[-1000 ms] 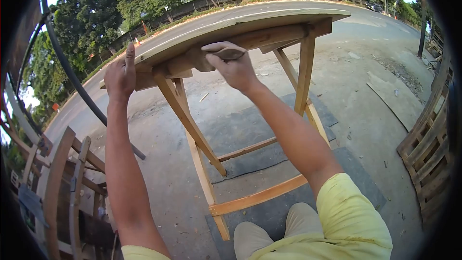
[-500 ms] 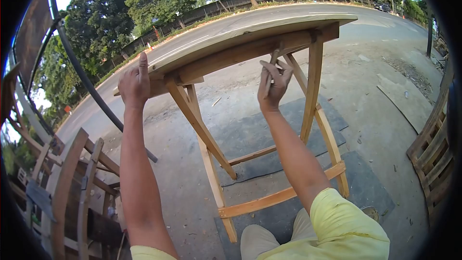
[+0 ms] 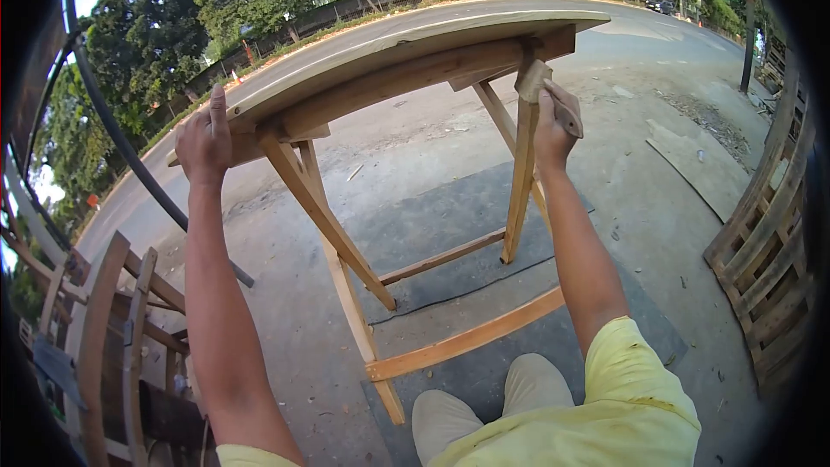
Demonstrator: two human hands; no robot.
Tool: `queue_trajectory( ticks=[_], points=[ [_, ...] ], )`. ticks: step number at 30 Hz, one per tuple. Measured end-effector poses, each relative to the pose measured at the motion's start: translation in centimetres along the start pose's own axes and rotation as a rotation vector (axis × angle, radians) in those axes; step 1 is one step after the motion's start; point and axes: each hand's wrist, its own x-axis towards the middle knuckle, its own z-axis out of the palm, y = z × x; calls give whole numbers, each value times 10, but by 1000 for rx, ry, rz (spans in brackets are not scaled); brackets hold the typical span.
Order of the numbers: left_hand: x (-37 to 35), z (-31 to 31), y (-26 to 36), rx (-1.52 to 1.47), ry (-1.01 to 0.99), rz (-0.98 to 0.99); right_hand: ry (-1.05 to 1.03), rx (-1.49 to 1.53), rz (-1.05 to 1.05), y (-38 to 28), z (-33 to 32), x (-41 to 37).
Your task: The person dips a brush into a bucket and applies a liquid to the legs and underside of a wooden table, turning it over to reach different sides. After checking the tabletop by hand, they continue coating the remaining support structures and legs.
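A wooden folding table [image 3: 406, 47] stands tilted in front of me, its top's edge and underside facing me. My left hand [image 3: 206, 143] grips the left end of the tabletop, thumb pointing up. My right hand [image 3: 556, 125] is closed round the handle of what looks like a flat paintbrush [image 3: 533, 82]. The brush's pale, wide end touches the upper part of the right table leg [image 3: 523, 156], just below the top. Under the table, a lower crossbar [image 3: 471, 339] joins the near legs close to my knees. My fingertips on the brush are partly hidden.
Wooden frames [image 3: 108, 329] stand at the left, by a dark curved pole [image 3: 130, 147]. On the right leans a slatted wooden pallet [image 3: 769, 268]. A dark mat [image 3: 432, 207] lies on the ground under the table. A road [image 3: 346, 78] with trees runs beyond.
My right hand has moved right with the brush, from under the middle of the tabletop to the right leg's top. My left hand keeps its grip; the whole view has shifted slightly.
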Motion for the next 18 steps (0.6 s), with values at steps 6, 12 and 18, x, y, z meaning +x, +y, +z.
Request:
queue_trajectory(
  ticks=[6, 12, 18],
  points=[
    [5, 6, -9, 52, 17, 59, -405, -143, -246, 26, -32, 16],
    [2, 8, -13, 43, 81, 151, -834, -481, 46, 70, -53, -31],
    [-6, 4, -7, 73, 157, 198, -501, -272, -86, 37, -20, 25]
  ],
)
